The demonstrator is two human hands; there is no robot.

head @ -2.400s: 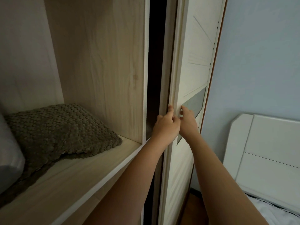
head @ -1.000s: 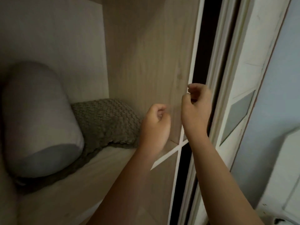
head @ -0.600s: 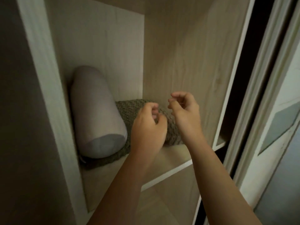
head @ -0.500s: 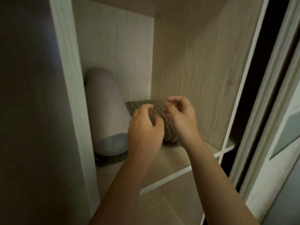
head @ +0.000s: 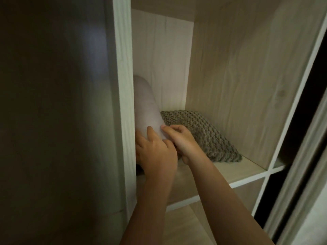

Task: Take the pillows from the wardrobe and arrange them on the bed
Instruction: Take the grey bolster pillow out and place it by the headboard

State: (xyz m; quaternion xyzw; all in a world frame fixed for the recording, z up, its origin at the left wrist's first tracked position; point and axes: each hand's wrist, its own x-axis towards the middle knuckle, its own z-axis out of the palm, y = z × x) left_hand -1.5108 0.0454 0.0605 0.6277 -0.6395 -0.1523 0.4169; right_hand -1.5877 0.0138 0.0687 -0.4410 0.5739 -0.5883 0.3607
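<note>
Inside the open wardrobe a smooth grey bolster pillow [head: 145, 105] leans at the left of the shelf [head: 235, 171], partly hidden by the left upright. A flat olive knitted pillow [head: 200, 131] lies beside it to the right. My left hand [head: 155, 151] rests on the front end of the grey pillow, fingers spread against it. My right hand [head: 182, 140] touches the same pillow on its right side, fingertips on the fabric, with the wrist over the knitted pillow's near corner. Whether either hand has closed a grip on the pillow I cannot tell.
A pale wooden upright [head: 122, 103] borders the compartment on the left, with a dark panel [head: 53, 112] beyond it. The sliding door's edge [head: 304, 138] and a dark gap stand at the right. A lower compartment [head: 194, 218] opens beneath the shelf.
Both hands have left the sliding door, travelled left into the compartment and landed on the grey pillow. My view has swung left, so the bed's headboard is out of sight.
</note>
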